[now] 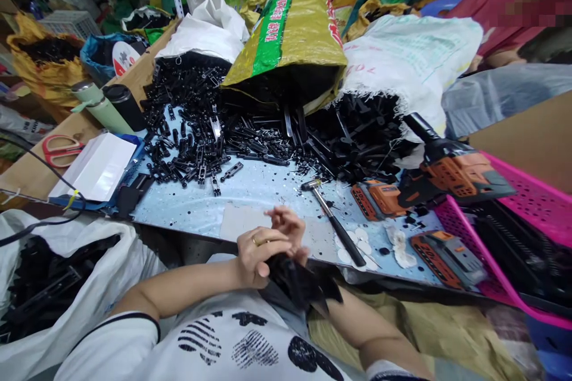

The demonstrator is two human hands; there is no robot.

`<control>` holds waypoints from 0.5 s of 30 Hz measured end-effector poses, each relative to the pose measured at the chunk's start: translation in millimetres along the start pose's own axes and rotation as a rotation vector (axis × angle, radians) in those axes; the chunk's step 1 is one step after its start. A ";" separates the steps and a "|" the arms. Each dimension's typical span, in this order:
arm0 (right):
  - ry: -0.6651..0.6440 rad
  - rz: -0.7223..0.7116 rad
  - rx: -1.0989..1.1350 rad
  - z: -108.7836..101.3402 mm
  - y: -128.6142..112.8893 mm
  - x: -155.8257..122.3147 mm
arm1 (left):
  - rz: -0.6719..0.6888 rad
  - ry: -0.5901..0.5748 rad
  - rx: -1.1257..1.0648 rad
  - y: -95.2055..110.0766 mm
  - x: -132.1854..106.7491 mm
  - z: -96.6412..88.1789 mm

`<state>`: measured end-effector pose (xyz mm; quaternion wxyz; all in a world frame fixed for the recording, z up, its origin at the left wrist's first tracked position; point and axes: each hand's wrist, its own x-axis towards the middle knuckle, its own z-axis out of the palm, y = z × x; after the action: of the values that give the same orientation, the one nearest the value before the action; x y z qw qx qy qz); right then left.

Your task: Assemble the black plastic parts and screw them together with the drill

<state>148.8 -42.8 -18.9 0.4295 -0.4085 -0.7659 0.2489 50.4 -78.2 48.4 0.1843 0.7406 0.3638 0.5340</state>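
My left hand [258, 250], with a ring on one finger, reaches across to my right hand just in front of the table's edge. Its fingers are bent over a limp-looking black piece [301, 286] that lies around my right wrist and forearm; blur hides its exact kind. My right hand [289, 225] is raised behind it, fingers half curled and apart, and I see nothing in them. Beneath both hands, a grey board [236, 223] lies on the blue tabletop [170, 208]. Nearby on the right rests a hammer [335, 223] with a black handle.
Black parts [196, 143] heap across the back beneath a yellow sack [304, 24]. On the right are a cordless power tool [465, 169], battery packs [447, 259] and a pink basket [500, 286]. Scissors [62, 150] and a green flask [100, 106] stand left. Another person's sleeve [513, 6] shows behind.
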 end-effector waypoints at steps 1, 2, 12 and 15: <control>0.107 0.022 0.028 7.3 14.2 17.7 | -0.008 -0.044 0.085 -14.1 1.3 4.4; 0.145 0.014 0.054 9.6 31.0 39.6 | -0.022 -0.114 0.183 -30.6 3.1 7.8; 0.117 0.308 -0.458 -41.8 189.4 289.5 | -0.271 -0.587 0.878 -184.1 85.1 12.4; 0.163 0.335 -0.408 -35.0 196.2 318.8 | -0.285 -0.388 0.945 -194.2 114.2 -9.2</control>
<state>165.0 332.3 0.1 0.3518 -0.6261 -0.6849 0.1233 -5.7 134.4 -1.7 -0.0348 0.7713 0.6211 0.1346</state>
